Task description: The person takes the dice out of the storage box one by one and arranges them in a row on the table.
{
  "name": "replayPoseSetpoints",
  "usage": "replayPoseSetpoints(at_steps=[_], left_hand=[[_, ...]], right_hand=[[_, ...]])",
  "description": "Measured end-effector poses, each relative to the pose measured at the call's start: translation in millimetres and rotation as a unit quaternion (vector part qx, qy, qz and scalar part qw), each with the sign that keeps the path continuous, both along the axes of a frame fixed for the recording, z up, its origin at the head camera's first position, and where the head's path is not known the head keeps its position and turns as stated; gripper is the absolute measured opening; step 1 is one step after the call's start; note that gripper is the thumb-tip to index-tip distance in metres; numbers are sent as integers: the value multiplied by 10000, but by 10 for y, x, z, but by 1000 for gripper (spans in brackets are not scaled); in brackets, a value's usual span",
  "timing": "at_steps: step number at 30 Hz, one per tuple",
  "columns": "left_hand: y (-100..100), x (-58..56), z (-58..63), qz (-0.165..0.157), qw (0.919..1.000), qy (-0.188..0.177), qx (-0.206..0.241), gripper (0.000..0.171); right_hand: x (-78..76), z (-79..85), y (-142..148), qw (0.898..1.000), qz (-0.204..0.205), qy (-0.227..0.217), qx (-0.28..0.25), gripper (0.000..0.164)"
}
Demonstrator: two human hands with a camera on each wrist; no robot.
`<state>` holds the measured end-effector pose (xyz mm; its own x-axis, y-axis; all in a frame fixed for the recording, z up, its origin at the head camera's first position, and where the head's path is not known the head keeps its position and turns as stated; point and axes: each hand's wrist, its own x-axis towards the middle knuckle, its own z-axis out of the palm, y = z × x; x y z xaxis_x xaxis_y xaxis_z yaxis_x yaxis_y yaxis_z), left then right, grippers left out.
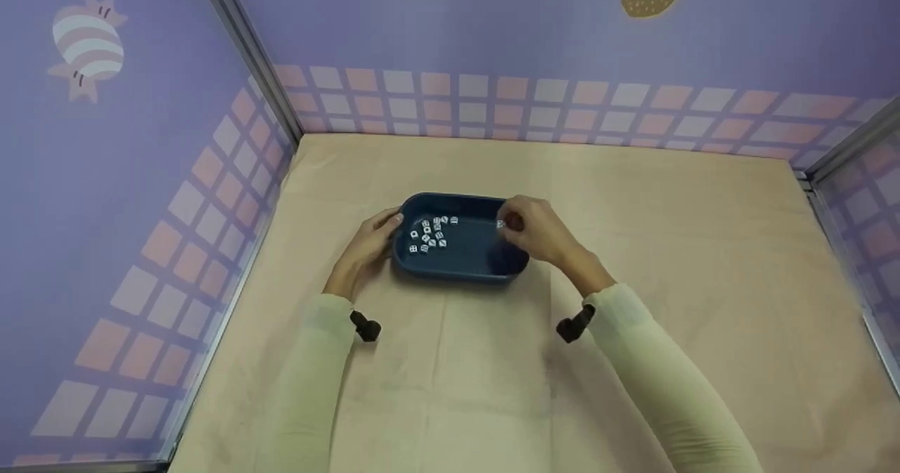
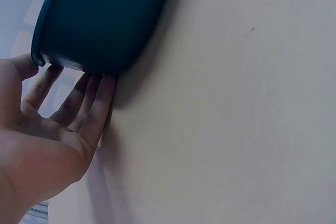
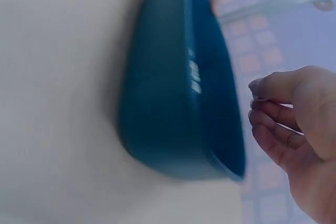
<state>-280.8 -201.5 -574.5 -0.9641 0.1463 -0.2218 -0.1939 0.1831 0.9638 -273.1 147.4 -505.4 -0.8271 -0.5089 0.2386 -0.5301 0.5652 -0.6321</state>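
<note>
A dark blue, round-cornered tray stands on the cloth, with several small white dice scattered over its left half. My left hand grips the tray's left end. In the left wrist view the thumb is at the rim and the fingers touch the outer wall low down. Over the tray's right end, my right hand pinches a white die between thumb and fingertips. From the right wrist, that hand appears just above the rim, the die mostly hidden by the fingertips.
A pale beige cloth covers the table. Purple panels with checks and sweets, such as the back wall, enclose it at the back and sides. Metal frame posts stand at the corners. A small black device is on each wrist.
</note>
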Motion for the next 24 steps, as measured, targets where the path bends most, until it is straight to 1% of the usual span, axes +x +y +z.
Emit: replayPoseSetpoints(at_steps=[4,7,9,12,17,21,24], left_hand=[[-8,6,-2,9,10000,42,-1,53],[-3,5,-14,9,10000,47,11,54],[2,4,-22,31,10000,39,43,54],[-2,9,-29,94,9999,11,44,54],[12,11,-24,160,9998,-9,-90,55],[22,17,-14,147,9997,14,-195,56],[10,29,-19,103,9996,78,-260,57]], right_hand=[[27,58,296,9998,-194,21,-94,10],[42,-2,511,9992,-381,46,-81,9],[50,-92,640,9987,-508,81,-60,8],[66,-281,783,9975,-703,44,-16,5],[109,-570,936,9934,-1107,-301,-63,7],[131,-729,1000,9883,-1387,-608,-172,10],[139,-811,1016,9869,-1413,-754,-219,10]])
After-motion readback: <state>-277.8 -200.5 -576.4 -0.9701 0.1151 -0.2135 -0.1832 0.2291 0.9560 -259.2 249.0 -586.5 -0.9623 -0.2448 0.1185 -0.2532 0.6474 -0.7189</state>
